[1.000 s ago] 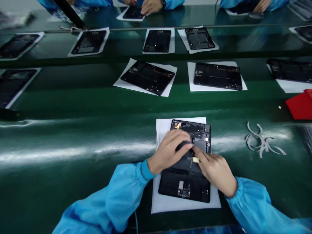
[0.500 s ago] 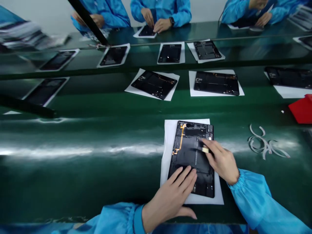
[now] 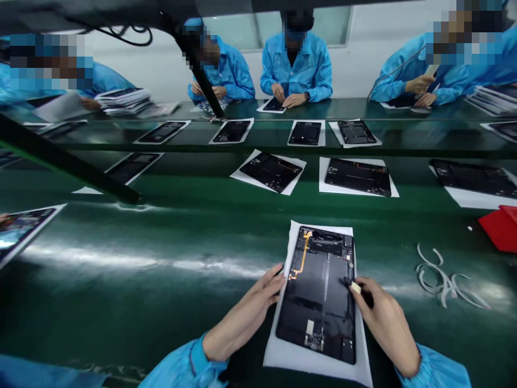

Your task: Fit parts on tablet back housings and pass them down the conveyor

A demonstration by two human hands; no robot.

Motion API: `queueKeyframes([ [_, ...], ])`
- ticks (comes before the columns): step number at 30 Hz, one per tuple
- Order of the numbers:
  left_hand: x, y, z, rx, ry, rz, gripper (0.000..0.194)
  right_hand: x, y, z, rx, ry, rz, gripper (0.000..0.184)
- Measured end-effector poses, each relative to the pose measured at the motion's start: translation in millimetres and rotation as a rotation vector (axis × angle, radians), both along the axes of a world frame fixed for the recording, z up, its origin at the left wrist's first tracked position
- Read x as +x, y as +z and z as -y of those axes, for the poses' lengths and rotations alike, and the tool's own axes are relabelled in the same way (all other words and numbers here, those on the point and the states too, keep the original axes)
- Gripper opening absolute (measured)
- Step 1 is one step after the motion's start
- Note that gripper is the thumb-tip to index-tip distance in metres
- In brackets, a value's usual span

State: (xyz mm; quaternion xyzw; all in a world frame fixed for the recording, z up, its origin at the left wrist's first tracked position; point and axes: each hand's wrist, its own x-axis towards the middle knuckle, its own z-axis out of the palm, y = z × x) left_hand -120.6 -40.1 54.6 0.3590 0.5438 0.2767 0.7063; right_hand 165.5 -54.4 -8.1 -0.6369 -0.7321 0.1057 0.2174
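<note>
An opened tablet housing point(image 3: 309, 302), black with an orange ribbon cable at its upper left, lies on a white sheet point(image 3: 277, 353) in front of me. At its left edge is my left hand point(image 3: 250, 310), fingers stretched out and nothing in them. Whether those fingertips touch the housing or only the sheet, I cannot tell. My right hand point(image 3: 388, 320) pinches a small cream-coloured piece with a dark tip point(image 3: 356, 288) at the housing's right edge. The palm side of that hand is hidden.
Curled pale strips point(image 3: 444, 283) and a red object point(image 3: 501, 229) lie to the right. More tablet housings on white sheets, one of them here point(image 3: 357, 178), line the bench beyond. A dark slanted post point(image 3: 72, 161) stands left. Co-workers point(image 3: 297, 70) in blue sit opposite.
My left hand has lifted off the housing's lower part to its left edge. My right hand has moved from over the housing to its right edge. The view has tilted up.
</note>
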Motion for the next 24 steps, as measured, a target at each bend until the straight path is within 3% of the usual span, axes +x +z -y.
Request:
queueKeyframes([
  [4,9,-11.2,-5,0.197,-0.062,-0.061,0.037,1,2.2,-4,-0.035,0.033,-0.09,0.023],
  [8,11,-32.7,-10,0.431,-0.052,-0.243,0.036,-3,22.5,-32,-0.104,0.082,-0.211,0.027],
  [11,1,-43.3,-20,0.493,-0.029,-0.232,0.028,-22,42.2,-91,-0.088,0.041,-0.283,0.034],
  [14,-13,-49.4,-32,0.533,0.016,-0.283,0.023,-63,49.9,-172,-0.22,0.066,-0.254,0.036],
  [19,-26,-54.6,-44,0.591,0.074,-0.287,0.018,-150,33.8,-285,-0.32,-0.009,-0.177,0.026],
  [24,-28,-52.2,-47,0.547,0.06,-0.289,0.011,-212,14.9,-339,-0.427,-0.093,-0.165,0.031],
])
